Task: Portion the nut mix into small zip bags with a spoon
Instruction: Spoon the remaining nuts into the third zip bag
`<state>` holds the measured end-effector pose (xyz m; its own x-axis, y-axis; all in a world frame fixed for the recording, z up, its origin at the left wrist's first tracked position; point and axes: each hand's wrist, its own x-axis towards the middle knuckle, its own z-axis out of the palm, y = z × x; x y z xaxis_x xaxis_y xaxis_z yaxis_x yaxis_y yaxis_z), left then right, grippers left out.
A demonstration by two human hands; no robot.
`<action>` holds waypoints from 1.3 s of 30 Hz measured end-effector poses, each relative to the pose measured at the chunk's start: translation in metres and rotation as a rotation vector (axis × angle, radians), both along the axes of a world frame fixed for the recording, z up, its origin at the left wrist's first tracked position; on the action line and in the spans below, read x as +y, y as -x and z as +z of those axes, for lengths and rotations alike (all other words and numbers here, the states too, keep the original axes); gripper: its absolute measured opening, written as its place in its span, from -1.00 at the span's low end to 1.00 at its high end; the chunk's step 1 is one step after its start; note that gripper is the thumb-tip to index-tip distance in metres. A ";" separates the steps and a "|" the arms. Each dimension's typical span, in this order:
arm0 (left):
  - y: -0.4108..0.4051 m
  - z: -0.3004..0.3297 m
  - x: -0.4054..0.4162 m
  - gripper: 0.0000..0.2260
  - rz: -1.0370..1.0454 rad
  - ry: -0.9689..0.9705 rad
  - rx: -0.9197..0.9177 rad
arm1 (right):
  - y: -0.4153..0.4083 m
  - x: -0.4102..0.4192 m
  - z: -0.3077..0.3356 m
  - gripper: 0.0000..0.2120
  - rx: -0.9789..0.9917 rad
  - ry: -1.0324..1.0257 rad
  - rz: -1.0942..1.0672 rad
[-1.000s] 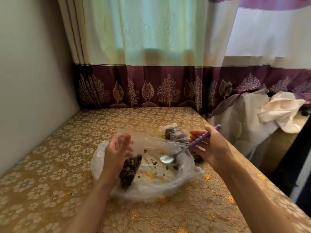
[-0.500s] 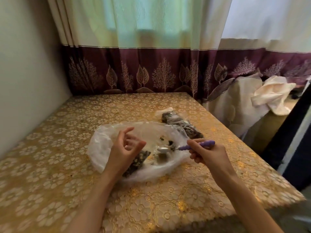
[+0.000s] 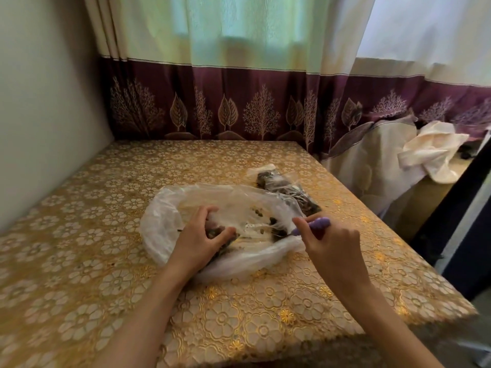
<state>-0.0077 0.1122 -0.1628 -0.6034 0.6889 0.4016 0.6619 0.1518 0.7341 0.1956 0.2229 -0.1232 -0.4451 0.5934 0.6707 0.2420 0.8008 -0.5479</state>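
Note:
A large clear plastic bag (image 3: 164,221) lies open on the table with scattered nut mix (image 3: 259,215) inside. My left hand (image 3: 200,239) reaches into it and holds a small zip bag (image 3: 225,245) partly filled with dark nuts; most of that bag is hidden under my fingers. My right hand (image 3: 330,244) grips the purple handle of a spoon (image 3: 317,224), whose bowl dips into the nuts inside the big bag. Several filled small zip bags (image 3: 285,188) lie behind, to the right.
The table (image 3: 79,235) has a gold floral cloth; its right edge runs close to my right arm. A wall stands at the left, a purple-bordered curtain (image 3: 239,107) at the back. A covered piece of furniture with a cream cloth (image 3: 433,152) stands to the right.
Both hands came down from above the table into the big bag. The spoon went from lifted and tilted to low among the nuts. The camera tipped downward.

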 end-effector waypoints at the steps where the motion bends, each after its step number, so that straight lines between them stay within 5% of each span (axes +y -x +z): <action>1: -0.001 0.000 0.000 -0.54 0.002 -0.008 0.020 | 0.002 0.000 -0.001 -0.79 -0.018 -0.021 -0.005; 10: -0.001 0.000 -0.002 -0.66 -0.048 -0.046 0.044 | 0.015 0.003 -0.011 -0.88 0.008 0.003 -0.015; 24: 0.003 -0.006 0.001 -0.70 -0.054 -0.179 0.043 | 0.013 0.011 -0.035 -0.88 0.323 0.830 0.180; 33: 0.004 -0.005 0.001 -0.71 -0.064 -0.150 0.019 | 0.015 0.009 -0.032 -0.84 0.388 0.661 0.083; 39: 0.002 -0.003 0.001 -0.60 -0.029 -0.138 -0.022 | 0.010 0.011 -0.033 -0.88 0.370 0.834 0.132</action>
